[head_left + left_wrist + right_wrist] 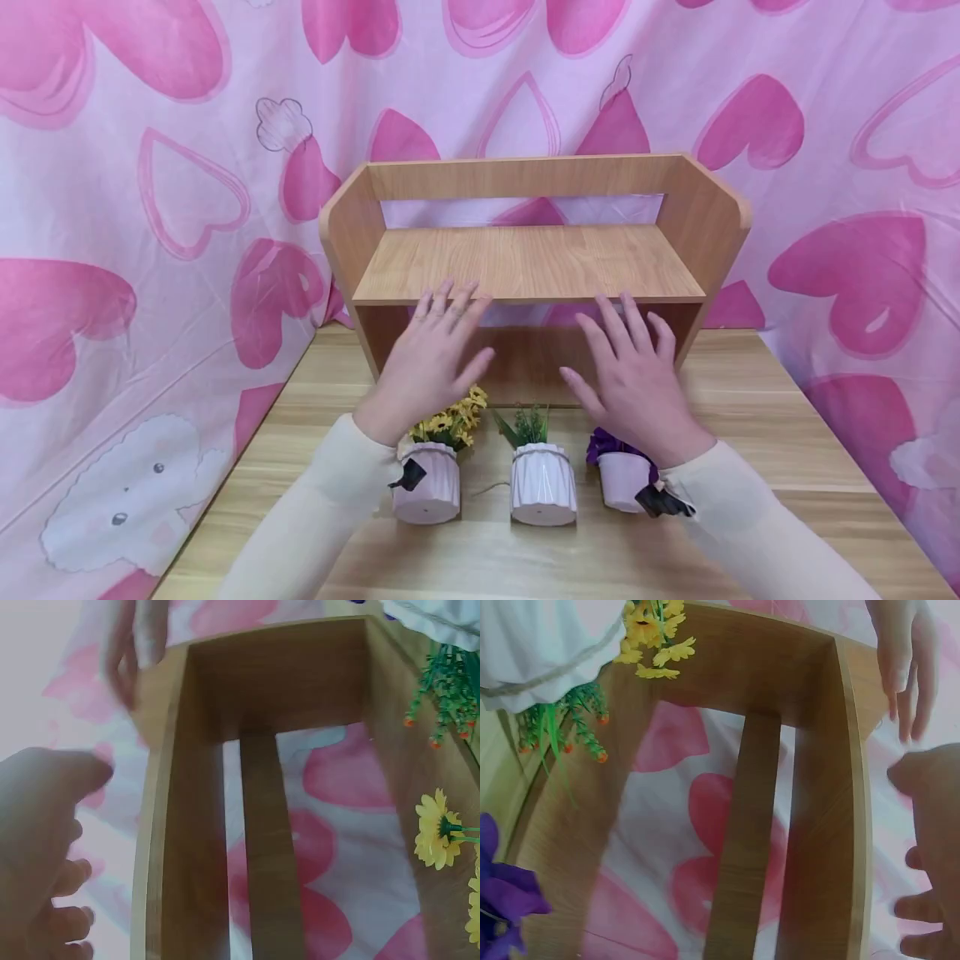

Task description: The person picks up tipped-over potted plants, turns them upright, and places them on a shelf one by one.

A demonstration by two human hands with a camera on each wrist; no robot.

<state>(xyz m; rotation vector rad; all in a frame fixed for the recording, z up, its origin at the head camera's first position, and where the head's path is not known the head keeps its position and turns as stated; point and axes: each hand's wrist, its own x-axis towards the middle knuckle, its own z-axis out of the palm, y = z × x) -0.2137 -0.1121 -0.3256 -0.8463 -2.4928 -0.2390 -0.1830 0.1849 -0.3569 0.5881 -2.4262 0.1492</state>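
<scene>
Both hands hover in front of a wooden two-tier shelf (528,262), palms toward it and fingers spread. My left hand (431,358) holds nothing; below it stands a white pot (427,492) with yellow flowers (461,417). Nothing is in my right hand (633,383) either, and under its wrist is a white pot (622,483) with purple flowers (603,442), partly covered by the arm. Between them stands a ribbed white pot (543,487) with a green plant (531,425). In the left wrist view, the shelf's lower compartment (277,682) shows its back slat.
The shelf rests on a wood-grain table (757,433), close to a pink heart-print cloth (847,275) hanging behind and at the sides. The three pots line up in front of the shelf. A thin dark strand (491,487) lies between two pots.
</scene>
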